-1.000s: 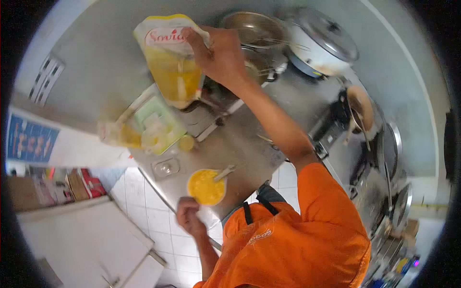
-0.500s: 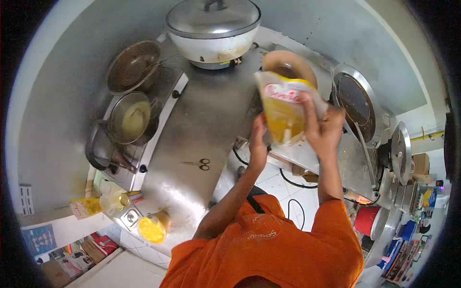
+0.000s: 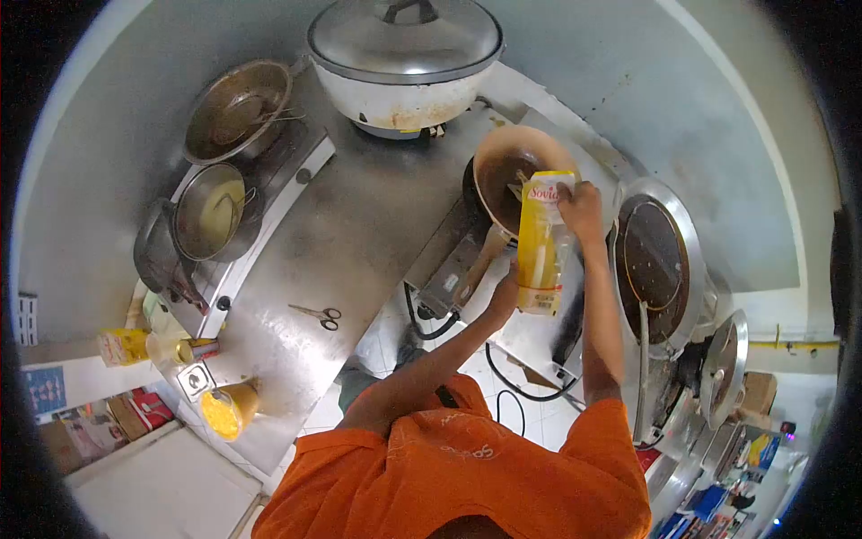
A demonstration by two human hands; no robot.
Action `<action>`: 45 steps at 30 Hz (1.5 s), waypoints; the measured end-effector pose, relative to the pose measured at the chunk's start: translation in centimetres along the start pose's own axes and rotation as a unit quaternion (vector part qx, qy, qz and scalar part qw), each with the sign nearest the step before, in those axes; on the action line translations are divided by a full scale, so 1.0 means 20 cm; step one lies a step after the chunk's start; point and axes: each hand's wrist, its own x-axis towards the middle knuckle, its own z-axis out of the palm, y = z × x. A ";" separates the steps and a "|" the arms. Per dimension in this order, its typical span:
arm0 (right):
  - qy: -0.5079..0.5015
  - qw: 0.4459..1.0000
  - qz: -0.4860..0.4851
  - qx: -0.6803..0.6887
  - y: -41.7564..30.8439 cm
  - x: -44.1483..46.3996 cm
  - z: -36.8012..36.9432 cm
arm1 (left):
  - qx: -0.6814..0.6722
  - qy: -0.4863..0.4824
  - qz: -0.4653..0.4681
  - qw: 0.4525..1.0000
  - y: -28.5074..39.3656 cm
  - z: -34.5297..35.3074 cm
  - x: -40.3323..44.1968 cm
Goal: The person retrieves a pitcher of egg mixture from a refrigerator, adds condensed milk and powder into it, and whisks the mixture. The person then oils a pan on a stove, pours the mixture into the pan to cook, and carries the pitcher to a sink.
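Note:
A yellow and clear plastic cooking oil pouch (image 3: 541, 247) is tilted, its top end at the rim of a pan (image 3: 505, 171) with dark contents. My right hand (image 3: 581, 212) grips the pouch near its printed top. At its lower left edge my left hand (image 3: 506, 292) is closed against the pouch, some fingers hidden behind it. The pan's handle (image 3: 478, 268) runs toward me, just left of that hand. Whether oil is flowing out is hard to make out.
Scissors (image 3: 319, 315) lie on the steel counter. A strainer bowl (image 3: 212, 212) and a wok (image 3: 238, 110) stand at the left. A large lidded cooker (image 3: 406, 85) is at the back, a wide pan of dark liquid (image 3: 654, 260) at the right, a yellow-filled jug (image 3: 229, 411) near front left.
The pouch has turned more upright in view and now reaches over the pan's near side. Both hands moved with it; the view has shifted.

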 end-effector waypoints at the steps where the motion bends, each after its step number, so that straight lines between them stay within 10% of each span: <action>1: 0.005 1.000 -0.021 0.001 0.03 0.01 0.04 | 0.005 -0.020 -0.042 0.999 -0.03 -0.02 0.02; 10: -0.147 0.989 0.028 0.006 0.10 0.21 -0.03 | -0.078 -0.045 -0.166 0.982 0.18 0.12 -0.01; 22: -0.223 0.929 -0.174 -0.238 -0.04 0.52 -0.48 | -0.160 -0.135 -0.153 0.966 0.58 0.36 -0.09; 33: -0.181 0.977 -0.010 -0.113 0.09 0.41 -0.46 | -0.121 -0.175 -0.171 0.962 0.51 0.32 -0.13; 42: -0.213 0.961 -0.054 -0.167 0.19 0.41 -0.49 | -0.145 -0.181 -0.168 0.958 0.54 0.34 -0.13; 45: -0.146 0.982 0.088 -0.085 0.19 0.38 -0.50 | -0.134 -0.161 -0.168 0.963 0.57 0.33 -0.13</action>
